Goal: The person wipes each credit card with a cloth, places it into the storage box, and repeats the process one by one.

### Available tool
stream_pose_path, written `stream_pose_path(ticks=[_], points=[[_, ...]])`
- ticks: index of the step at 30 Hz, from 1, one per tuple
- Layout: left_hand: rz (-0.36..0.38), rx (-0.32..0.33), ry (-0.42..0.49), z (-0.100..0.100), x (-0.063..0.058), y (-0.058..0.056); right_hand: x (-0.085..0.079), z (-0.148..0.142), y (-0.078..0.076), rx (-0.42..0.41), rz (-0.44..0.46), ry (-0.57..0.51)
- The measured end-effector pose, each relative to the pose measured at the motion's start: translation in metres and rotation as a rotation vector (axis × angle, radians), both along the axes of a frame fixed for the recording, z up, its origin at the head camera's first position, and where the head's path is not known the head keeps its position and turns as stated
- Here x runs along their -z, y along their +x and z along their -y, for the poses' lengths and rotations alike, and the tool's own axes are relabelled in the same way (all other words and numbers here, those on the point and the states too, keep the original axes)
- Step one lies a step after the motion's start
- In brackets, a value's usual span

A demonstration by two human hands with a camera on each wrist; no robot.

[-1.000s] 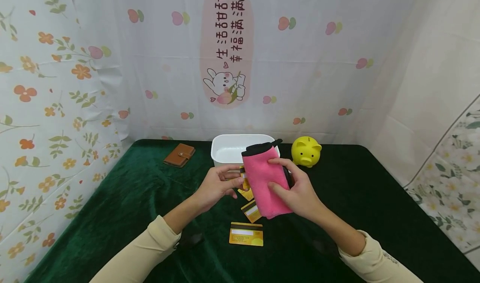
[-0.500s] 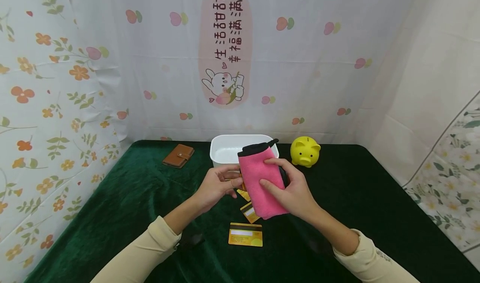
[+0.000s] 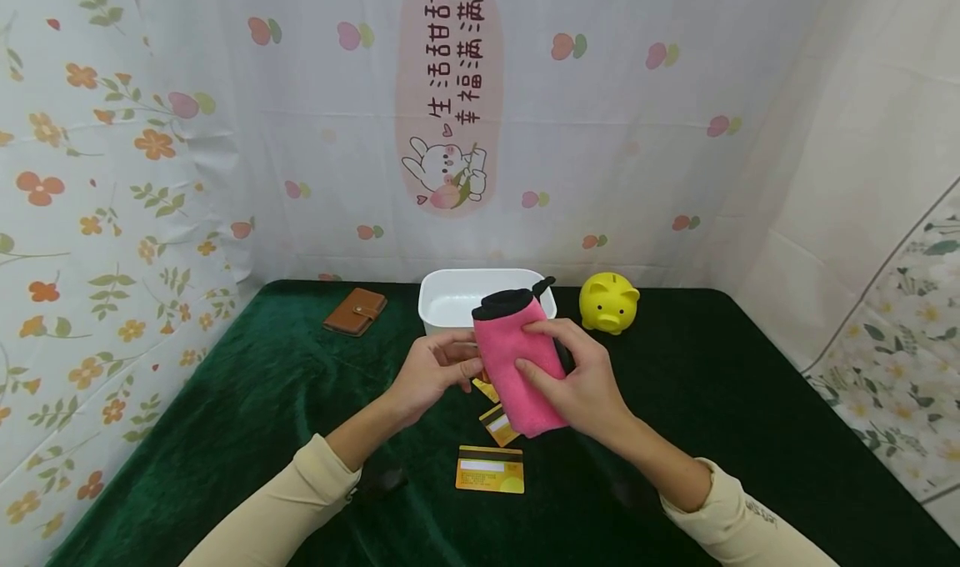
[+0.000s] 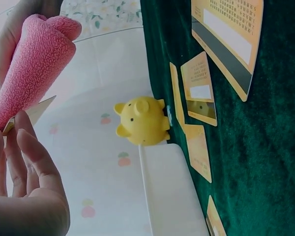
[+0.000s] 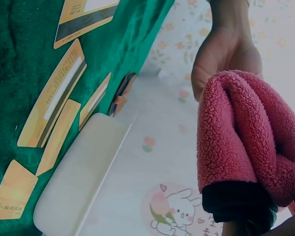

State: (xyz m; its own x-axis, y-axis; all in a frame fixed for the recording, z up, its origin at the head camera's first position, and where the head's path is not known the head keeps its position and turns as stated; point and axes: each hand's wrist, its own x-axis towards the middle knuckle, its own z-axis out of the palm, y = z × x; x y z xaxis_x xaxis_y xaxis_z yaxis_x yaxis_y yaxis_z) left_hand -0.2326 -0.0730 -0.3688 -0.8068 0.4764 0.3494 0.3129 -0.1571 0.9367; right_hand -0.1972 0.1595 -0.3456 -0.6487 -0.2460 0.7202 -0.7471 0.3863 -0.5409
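Note:
My right hand (image 3: 581,379) grips a folded pink towel (image 3: 517,375) with black edging, thumb across its front. The left hand (image 3: 427,375) is at the towel's left edge, its thumb and fingers pinching a gold card (image 4: 42,108) mostly hidden by the towel. In the right wrist view the pink towel (image 5: 236,132) shows thick folds and covers the card. Below the hands, a gold bank card (image 3: 490,469) lies flat on the green cloth, stripe side up. Another bank card (image 3: 500,426) lies just beyond it, partly under the raised towel.
A white tub (image 3: 450,296) stands behind the hands, with a yellow piggy bank (image 3: 609,304) to its right. A brown wallet (image 3: 356,312) lies at the back left of the green velvet cloth (image 3: 315,383). More gold cards (image 4: 197,150) lie near the tub.
The towel and my right hand have shifted slightly left, toward the left hand. The pinched card, visible beside the towel a second ago, is now mostly covered by it in the head view.

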Motion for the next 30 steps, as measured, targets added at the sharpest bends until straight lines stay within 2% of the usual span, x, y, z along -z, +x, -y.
stream_pose_path(ticks=[8,24,30], points=[[-0.039,-0.072,-0.036,-0.002,-0.003,0.003,0.0,-0.003,-0.001,0.026,-0.018,0.019],[-0.038,-0.13,-0.089,-0.001,-0.007,0.006,0.0,-0.013,-0.002,0.058,-0.012,0.016],[-0.039,-0.13,-0.092,0.001,-0.006,0.005,0.003,-0.018,-0.005,0.065,-0.001,0.024]])
